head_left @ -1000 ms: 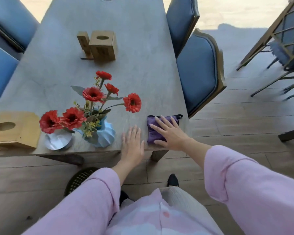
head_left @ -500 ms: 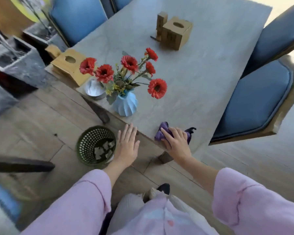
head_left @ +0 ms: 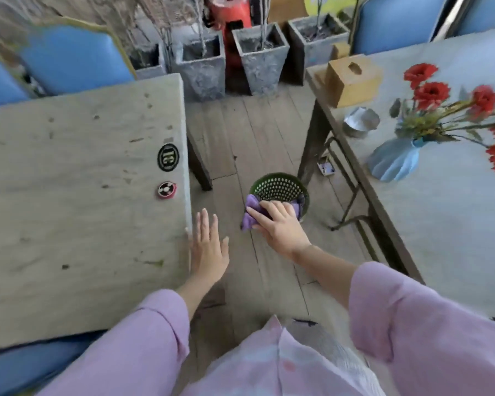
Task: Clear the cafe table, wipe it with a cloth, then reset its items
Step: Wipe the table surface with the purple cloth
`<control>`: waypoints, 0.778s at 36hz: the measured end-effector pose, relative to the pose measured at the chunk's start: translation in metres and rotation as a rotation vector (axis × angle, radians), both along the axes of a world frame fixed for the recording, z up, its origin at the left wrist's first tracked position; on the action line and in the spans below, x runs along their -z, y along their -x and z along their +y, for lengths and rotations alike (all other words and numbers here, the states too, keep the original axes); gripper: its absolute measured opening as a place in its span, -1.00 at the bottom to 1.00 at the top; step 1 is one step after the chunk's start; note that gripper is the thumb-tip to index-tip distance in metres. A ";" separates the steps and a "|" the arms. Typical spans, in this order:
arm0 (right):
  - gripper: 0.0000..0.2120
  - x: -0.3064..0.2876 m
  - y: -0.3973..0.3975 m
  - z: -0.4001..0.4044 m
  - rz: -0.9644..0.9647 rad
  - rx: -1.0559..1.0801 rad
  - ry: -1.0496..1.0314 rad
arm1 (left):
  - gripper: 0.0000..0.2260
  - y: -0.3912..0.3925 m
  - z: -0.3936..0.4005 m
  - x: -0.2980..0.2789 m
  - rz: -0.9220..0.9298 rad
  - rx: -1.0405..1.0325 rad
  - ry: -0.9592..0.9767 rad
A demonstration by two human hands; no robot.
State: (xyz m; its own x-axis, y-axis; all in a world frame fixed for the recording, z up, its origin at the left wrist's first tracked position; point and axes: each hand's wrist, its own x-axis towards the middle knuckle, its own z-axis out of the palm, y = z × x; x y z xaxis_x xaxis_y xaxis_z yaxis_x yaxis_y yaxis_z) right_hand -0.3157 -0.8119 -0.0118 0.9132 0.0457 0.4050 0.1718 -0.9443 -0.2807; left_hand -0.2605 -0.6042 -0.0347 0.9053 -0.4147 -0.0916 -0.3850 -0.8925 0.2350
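The right hand (head_left: 280, 227) grips the purple cloth (head_left: 250, 214) in the air above the green basket (head_left: 279, 186), the left hand (head_left: 209, 247) open beside the spotted table (head_left: 77, 195), which probably needs wiping next.

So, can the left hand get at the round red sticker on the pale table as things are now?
Probably yes. The left hand is open, holds nothing and hovers at the edge of the pale stone table. The round red sticker lies near that same edge, just ahead of the fingers, with nothing between them.
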 end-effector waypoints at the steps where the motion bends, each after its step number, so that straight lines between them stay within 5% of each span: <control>1: -0.65 -0.002 -0.005 0.020 0.010 -0.038 -0.004 | -0.43 0.005 0.022 0.000 0.007 -0.068 0.025; 13: -0.65 -0.011 -0.027 0.194 0.162 -0.291 -0.003 | -0.41 0.062 0.174 0.003 -0.051 -0.541 0.124; 22: -0.45 0.016 -0.049 0.237 0.473 -0.547 0.289 | -0.48 0.063 0.204 0.019 0.065 -0.773 0.137; 28: -0.33 0.032 -0.063 0.230 0.407 -0.837 0.432 | -0.50 0.054 0.212 0.020 0.030 -0.860 0.107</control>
State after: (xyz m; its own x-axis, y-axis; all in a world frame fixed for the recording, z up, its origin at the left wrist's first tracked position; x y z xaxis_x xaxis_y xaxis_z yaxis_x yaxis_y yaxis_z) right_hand -0.2528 -0.5816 -0.0437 0.5858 0.7998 -0.1308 0.7898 -0.5996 -0.1295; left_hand -0.3147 -0.3920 -0.0547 0.9063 0.4053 -0.1199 0.4213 -0.8434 0.3335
